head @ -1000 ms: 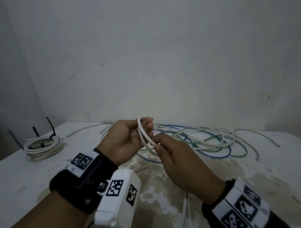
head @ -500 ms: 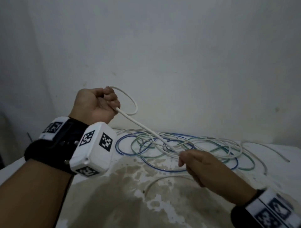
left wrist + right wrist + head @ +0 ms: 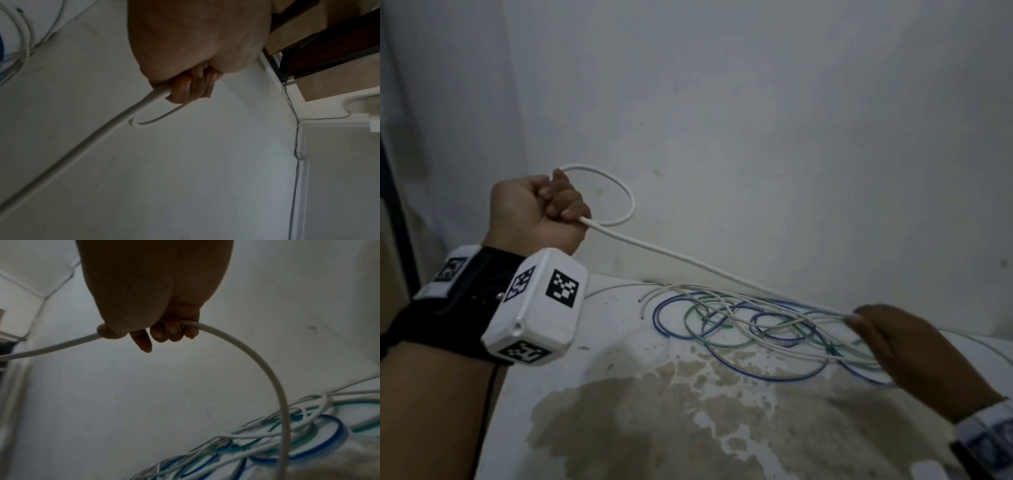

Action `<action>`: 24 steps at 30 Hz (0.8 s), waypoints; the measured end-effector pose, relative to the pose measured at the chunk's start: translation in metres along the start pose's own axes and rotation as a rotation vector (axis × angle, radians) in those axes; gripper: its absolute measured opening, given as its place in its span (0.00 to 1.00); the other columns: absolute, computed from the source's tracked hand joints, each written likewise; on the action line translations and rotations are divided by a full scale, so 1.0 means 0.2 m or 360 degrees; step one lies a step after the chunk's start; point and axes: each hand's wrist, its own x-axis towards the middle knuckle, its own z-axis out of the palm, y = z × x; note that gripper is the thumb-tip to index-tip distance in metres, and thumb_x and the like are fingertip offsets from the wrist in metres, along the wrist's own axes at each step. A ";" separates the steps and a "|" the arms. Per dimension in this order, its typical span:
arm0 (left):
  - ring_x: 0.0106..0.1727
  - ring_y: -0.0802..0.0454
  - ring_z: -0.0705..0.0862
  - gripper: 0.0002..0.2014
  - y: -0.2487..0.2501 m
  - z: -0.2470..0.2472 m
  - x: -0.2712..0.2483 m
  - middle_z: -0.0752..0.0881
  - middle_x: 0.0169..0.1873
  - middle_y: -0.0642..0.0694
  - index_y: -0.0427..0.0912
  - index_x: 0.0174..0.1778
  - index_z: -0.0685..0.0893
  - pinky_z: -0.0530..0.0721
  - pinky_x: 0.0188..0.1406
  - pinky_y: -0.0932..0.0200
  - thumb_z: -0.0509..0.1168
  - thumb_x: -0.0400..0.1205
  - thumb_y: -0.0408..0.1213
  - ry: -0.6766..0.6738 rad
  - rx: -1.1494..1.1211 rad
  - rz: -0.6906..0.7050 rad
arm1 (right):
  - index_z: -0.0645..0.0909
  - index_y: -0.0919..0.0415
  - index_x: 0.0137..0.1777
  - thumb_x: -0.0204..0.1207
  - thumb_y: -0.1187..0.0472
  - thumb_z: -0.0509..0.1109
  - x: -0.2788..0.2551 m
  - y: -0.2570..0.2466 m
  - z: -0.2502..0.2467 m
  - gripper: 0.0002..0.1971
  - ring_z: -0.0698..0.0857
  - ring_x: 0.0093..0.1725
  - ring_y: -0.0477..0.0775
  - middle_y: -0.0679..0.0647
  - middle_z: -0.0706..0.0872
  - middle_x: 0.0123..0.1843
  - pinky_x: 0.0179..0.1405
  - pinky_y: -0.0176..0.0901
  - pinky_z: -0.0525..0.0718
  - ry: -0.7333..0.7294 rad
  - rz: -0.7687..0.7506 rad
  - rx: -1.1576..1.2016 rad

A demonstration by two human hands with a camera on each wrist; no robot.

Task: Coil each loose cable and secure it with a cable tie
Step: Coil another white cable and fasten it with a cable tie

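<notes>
Stained white tabletop [image 3: 619, 404] against plain wall: left hand [image 3: 536, 212] raised, fist grip holding small loop of white cable [image 3: 671, 255], right hand [image 3: 914, 346] pinching it low over the far-edge tangle [image 3: 750, 329], likely drawing out slack for another turn.

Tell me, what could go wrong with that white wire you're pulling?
The white cable runs taut from the left hand to the right hand, then drops into the tangle of blue, green and white cables. Pulling on may snag or drag it. The left hand holds just one small loop, which could spring open.
</notes>
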 end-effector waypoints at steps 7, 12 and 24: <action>0.12 0.60 0.57 0.15 -0.25 0.11 -0.16 0.61 0.13 0.54 0.43 0.35 0.73 0.56 0.12 0.67 0.50 0.87 0.40 -0.0056 0.0514 -0.0035 | 0.69 0.49 0.74 0.84 0.41 0.46 0.09 -0.02 0.12 0.24 0.79 0.64 0.56 0.53 0.79 0.64 0.66 0.57 0.72 -0.0782 0.0634 -0.0926; 0.14 0.60 0.58 0.15 -0.47 0.16 -0.30 0.62 0.16 0.54 0.42 0.37 0.73 0.58 0.14 0.67 0.51 0.89 0.42 -0.0205 0.0497 -0.0061 | 0.74 0.47 0.72 0.73 0.37 0.53 0.14 -0.55 0.12 0.30 0.75 0.69 0.45 0.41 0.78 0.68 0.74 0.46 0.67 -0.0410 0.0337 0.0385; 0.15 0.60 0.61 0.16 -0.44 0.08 -0.28 0.64 0.17 0.54 0.44 0.35 0.71 0.64 0.15 0.69 0.50 0.89 0.43 -0.0179 0.0363 -0.0106 | 0.84 0.54 0.44 0.79 0.36 0.51 0.01 -0.61 0.27 0.27 0.82 0.41 0.45 0.52 0.87 0.41 0.43 0.38 0.77 -0.0532 0.0356 0.0801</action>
